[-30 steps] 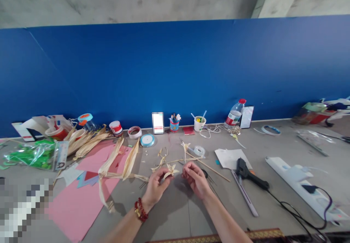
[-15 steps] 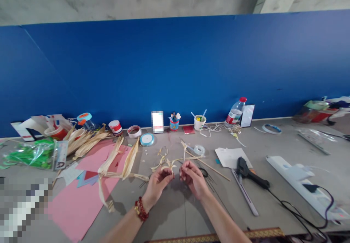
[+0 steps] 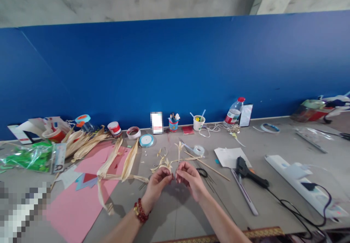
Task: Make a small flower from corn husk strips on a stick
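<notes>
My right hand [image 3: 190, 179] pinches the thin stem of a small pale corn-husk flower [image 3: 179, 147], which stands upright above the fingers. Close beside it on the left, my left hand [image 3: 159, 183] has thumb and fingers pressed together at the base of another pale husk flower [image 3: 168, 165]. The two hands are nearly touching at the fingertips. Curled husk scraps [image 3: 163, 152] lie just beyond them. A pair of scissors with a black handle [image 3: 201, 172] and several thin wires [image 3: 210, 183] lie by my right hand, partly covered by it.
Dried corn husks [image 3: 109, 161] and pink paper [image 3: 73, 206] spread out on the left. To the right are a black glue gun [image 3: 251, 173], a grey-purple stick-like tool [image 3: 244, 192] and a white power strip [image 3: 298, 184] with trailing cords. A thin wooden stick [image 3: 213, 165] and a clear tape roll [image 3: 199, 150] lie ahead.
My right hand has shifted slightly left, closer to my left hand. The flower it holds has moved left with it and shows its petals more spread.
</notes>
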The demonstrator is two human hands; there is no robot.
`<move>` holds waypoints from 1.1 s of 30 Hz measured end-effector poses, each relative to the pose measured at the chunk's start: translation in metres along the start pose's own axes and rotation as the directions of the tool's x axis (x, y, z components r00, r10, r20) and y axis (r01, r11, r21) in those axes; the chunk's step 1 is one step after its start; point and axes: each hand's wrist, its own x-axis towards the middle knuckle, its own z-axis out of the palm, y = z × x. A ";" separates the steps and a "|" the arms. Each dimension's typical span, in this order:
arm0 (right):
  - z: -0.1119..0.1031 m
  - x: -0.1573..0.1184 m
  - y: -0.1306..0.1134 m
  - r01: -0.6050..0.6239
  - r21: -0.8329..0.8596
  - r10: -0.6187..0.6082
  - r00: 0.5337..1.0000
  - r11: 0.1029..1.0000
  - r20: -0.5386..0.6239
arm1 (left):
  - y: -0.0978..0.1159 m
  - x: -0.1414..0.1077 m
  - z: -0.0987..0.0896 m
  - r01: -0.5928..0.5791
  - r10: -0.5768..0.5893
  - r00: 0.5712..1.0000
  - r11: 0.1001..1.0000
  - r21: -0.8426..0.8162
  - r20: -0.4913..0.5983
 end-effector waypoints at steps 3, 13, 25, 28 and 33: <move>0.004 0.001 0.000 -0.001 -0.011 0.001 1.000 1.000 -0.002 | -0.001 0.000 0.000 -0.002 0.003 1.000 0.999 -0.032 0.015; 0.009 0.006 0.007 0.049 -0.080 -0.046 0.998 0.996 0.037 | 0.005 -0.003 -0.002 -0.013 0.014 1.000 0.999 -0.039 0.015; 0.006 0.004 0.008 0.068 -0.135 -0.063 0.997 0.989 0.041 | 0.005 -0.003 -0.002 -0.052 0.052 0.998 0.998 0.037 0.020; 0.007 0.004 0.007 0.061 -0.124 -0.057 0.998 0.990 0.042 | 0.007 -0.002 -0.001 -0.057 0.057 0.998 0.998 0.030 0.017; 0.009 0.004 0.008 0.065 -0.124 -0.059 0.997 0.990 0.051 | 0.007 -0.003 -0.001 -0.040 0.039 0.999 0.999 0.025 0.011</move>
